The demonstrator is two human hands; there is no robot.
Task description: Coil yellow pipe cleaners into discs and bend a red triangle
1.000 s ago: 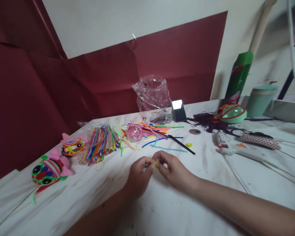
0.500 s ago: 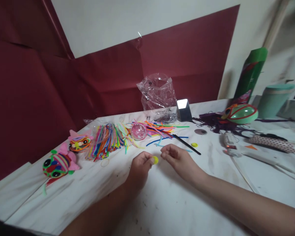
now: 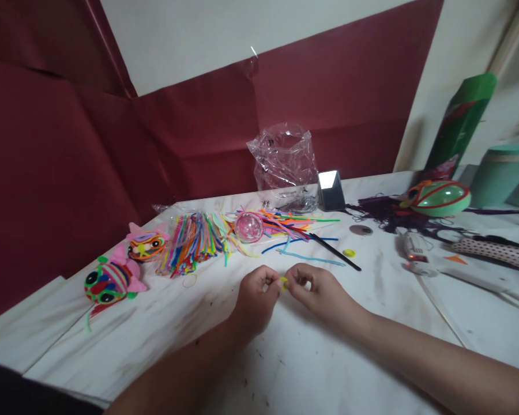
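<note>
My left hand (image 3: 256, 295) and my right hand (image 3: 315, 290) meet fingertip to fingertip low over the white table (image 3: 328, 369), both pinched on a small yellow piece (image 3: 284, 282) between them. Just beyond the hands lie loose coloured strips (image 3: 303, 226), a pink ball (image 3: 248, 226) and a black stick (image 3: 335, 252). A second small yellow disc (image 3: 349, 253) rests right of the stick.
A bundle of coloured strips (image 3: 190, 246) and two striped fish toys (image 3: 108, 282) (image 3: 146, 245) lie at left. A clear plastic bag (image 3: 285, 164), a small mirror block (image 3: 331, 189), a green half ball (image 3: 439, 197), a glue gun (image 3: 415, 253), a spotted pouch (image 3: 493, 253) stand at back and right.
My hands were apart half a second ago with the yellow piece in my left fingers; now my right fingers have closed in on it again. The view has swung slightly left.
</note>
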